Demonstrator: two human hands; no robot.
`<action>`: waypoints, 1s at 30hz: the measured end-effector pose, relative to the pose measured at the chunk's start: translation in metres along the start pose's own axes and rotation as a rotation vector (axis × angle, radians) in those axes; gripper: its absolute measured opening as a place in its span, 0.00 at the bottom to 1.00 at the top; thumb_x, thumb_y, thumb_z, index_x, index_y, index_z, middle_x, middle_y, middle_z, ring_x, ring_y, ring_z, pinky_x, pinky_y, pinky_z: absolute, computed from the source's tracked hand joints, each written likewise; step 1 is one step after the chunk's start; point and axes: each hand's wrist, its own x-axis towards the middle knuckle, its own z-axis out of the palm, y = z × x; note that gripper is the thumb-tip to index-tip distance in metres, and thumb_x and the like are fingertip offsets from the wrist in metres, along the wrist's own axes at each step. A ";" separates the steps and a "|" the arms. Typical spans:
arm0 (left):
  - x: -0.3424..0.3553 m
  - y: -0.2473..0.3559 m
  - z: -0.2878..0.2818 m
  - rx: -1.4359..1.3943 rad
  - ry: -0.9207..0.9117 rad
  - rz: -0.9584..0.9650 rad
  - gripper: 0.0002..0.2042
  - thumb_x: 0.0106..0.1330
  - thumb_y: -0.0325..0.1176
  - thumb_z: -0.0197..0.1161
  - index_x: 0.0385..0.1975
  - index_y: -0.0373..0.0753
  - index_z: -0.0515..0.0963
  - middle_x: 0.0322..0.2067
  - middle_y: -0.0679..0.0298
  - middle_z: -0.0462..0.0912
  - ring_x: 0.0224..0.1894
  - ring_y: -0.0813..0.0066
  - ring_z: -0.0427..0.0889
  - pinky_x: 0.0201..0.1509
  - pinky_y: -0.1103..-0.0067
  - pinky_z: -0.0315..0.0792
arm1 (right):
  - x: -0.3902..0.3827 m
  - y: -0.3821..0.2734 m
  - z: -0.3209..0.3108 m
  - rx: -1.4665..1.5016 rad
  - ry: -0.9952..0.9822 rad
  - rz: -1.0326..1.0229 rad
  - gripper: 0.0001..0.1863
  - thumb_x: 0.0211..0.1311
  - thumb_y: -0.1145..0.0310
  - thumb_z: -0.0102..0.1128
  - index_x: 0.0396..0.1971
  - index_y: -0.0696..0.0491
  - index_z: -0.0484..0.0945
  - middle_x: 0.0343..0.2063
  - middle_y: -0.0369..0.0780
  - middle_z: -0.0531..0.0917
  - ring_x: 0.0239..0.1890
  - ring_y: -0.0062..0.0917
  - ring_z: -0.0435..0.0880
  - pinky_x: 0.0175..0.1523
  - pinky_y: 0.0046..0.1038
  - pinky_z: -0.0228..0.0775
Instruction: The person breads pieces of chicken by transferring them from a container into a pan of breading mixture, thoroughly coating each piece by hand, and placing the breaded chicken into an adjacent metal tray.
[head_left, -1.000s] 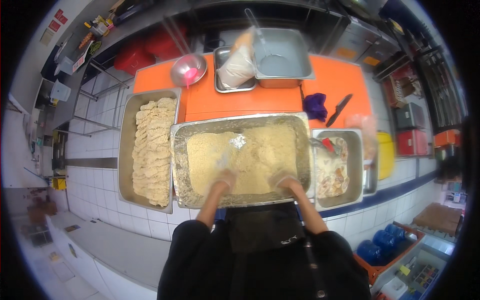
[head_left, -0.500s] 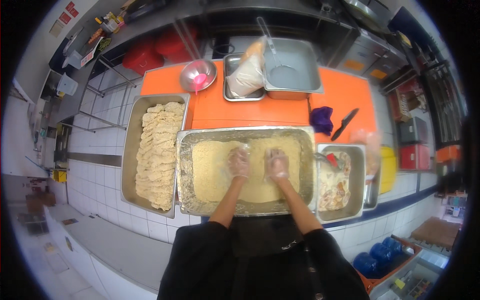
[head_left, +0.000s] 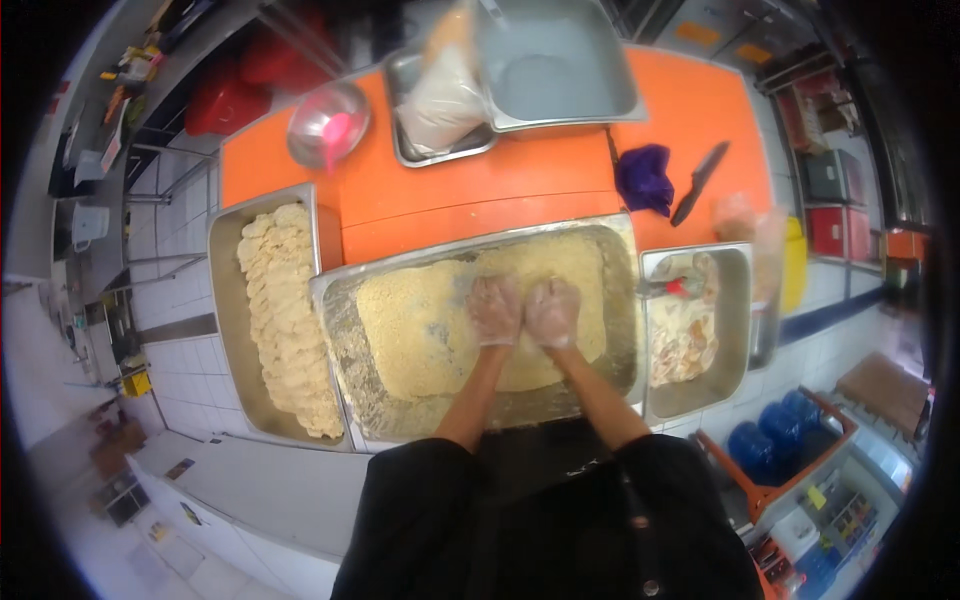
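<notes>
A large steel pan [head_left: 636, 330] of pale yellow flour-like coating [head_left: 415, 330] lies in front of me. My left hand [head_left: 495, 311], in a clear thin glove, presses into the coating right of the pan's middle, its fingers curled down. Close beside it, my right hand [head_left: 552, 312], gloved alike, presses down with its fingers curled too. Anything under or inside the hands is hidden in the coating. Bare metal shows through in patches left of my left hand.
Left stands a pan of coated pieces [head_left: 285, 320]; right, a smaller pan with pale wet pieces [head_left: 685, 340] and a red-ended tool. On the orange table [head_left: 400, 200] are a steel bowl [head_left: 330, 123], a bag of powder [head_left: 440, 105], a grey basin [head_left: 555, 80], a purple cloth [head_left: 645, 180] and a knife [head_left: 700, 183].
My hands have come together from a wider spacing, the left moving right, now side by side in the coating. The camera view has shifted and tilted, and bare patches of metal show now.
</notes>
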 end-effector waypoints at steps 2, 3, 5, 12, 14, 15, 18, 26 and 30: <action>-0.009 -0.006 0.007 0.120 0.091 0.256 0.18 0.69 0.46 0.48 0.44 0.37 0.75 0.47 0.48 0.76 0.49 0.45 0.73 0.51 0.55 0.67 | -0.004 0.007 0.008 -0.053 -0.199 0.022 0.11 0.46 0.63 0.59 0.25 0.56 0.77 0.25 0.49 0.77 0.29 0.45 0.76 0.34 0.45 0.65; -0.035 -0.013 0.002 0.129 0.034 0.245 0.18 0.69 0.46 0.48 0.44 0.37 0.75 0.47 0.48 0.76 0.49 0.45 0.73 0.51 0.55 0.67 | -0.026 0.000 0.001 -0.048 -0.248 0.054 0.11 0.46 0.63 0.59 0.25 0.56 0.77 0.25 0.49 0.77 0.29 0.45 0.76 0.34 0.45 0.65; -0.005 -0.021 0.015 0.042 0.127 0.059 0.18 0.68 0.47 0.48 0.44 0.37 0.74 0.47 0.48 0.76 0.51 0.47 0.72 0.54 0.52 0.64 | 0.001 -0.011 0.008 -0.036 -0.058 -0.024 0.10 0.46 0.63 0.59 0.24 0.55 0.78 0.23 0.48 0.77 0.28 0.44 0.76 0.33 0.44 0.65; 0.030 0.018 0.027 -0.057 -0.049 -0.135 0.19 0.69 0.49 0.47 0.37 0.37 0.76 0.36 0.51 0.80 0.42 0.47 0.77 0.45 0.54 0.70 | 0.014 0.009 0.018 -0.016 -0.313 0.161 0.09 0.53 0.63 0.55 0.26 0.52 0.79 0.16 0.44 0.78 0.21 0.42 0.77 0.31 0.44 0.65; 0.020 -0.018 0.034 0.315 0.209 0.167 0.19 0.68 0.49 0.47 0.36 0.37 0.76 0.33 0.51 0.80 0.38 0.47 0.77 0.42 0.55 0.70 | 0.014 -0.010 0.021 -0.041 -0.193 0.064 0.10 0.56 0.63 0.53 0.27 0.52 0.79 0.17 0.45 0.79 0.21 0.42 0.77 0.31 0.44 0.66; 0.025 -0.010 0.035 0.420 0.302 0.275 0.19 0.68 0.49 0.47 0.35 0.38 0.75 0.32 0.52 0.80 0.37 0.46 0.77 0.41 0.56 0.70 | 0.010 -0.007 0.020 -0.049 -0.188 0.069 0.10 0.56 0.63 0.53 0.27 0.52 0.79 0.17 0.45 0.79 0.21 0.42 0.77 0.31 0.44 0.66; 0.030 0.014 0.018 0.129 0.103 0.002 0.18 0.68 0.49 0.48 0.36 0.38 0.74 0.34 0.51 0.78 0.37 0.48 0.77 0.41 0.56 0.68 | 0.010 0.005 0.019 0.063 -0.298 0.206 0.10 0.57 0.62 0.53 0.28 0.51 0.79 0.19 0.46 0.79 0.22 0.42 0.77 0.33 0.45 0.67; -0.003 -0.030 -0.024 -0.118 -0.010 0.043 0.14 0.67 0.42 0.50 0.41 0.39 0.73 0.40 0.52 0.76 0.46 0.52 0.73 0.54 0.60 0.62 | -0.012 0.042 0.013 -0.096 -0.139 -0.081 0.10 0.60 0.63 0.52 0.31 0.52 0.79 0.29 0.48 0.79 0.31 0.42 0.78 0.33 0.45 0.67; -0.025 -0.024 -0.048 0.057 -0.042 0.104 0.15 0.67 0.47 0.51 0.38 0.41 0.73 0.39 0.55 0.76 0.44 0.54 0.73 0.51 0.60 0.63 | -0.035 0.028 -0.005 0.060 -0.375 0.188 0.11 0.60 0.63 0.52 0.31 0.54 0.79 0.29 0.49 0.79 0.33 0.44 0.78 0.37 0.47 0.68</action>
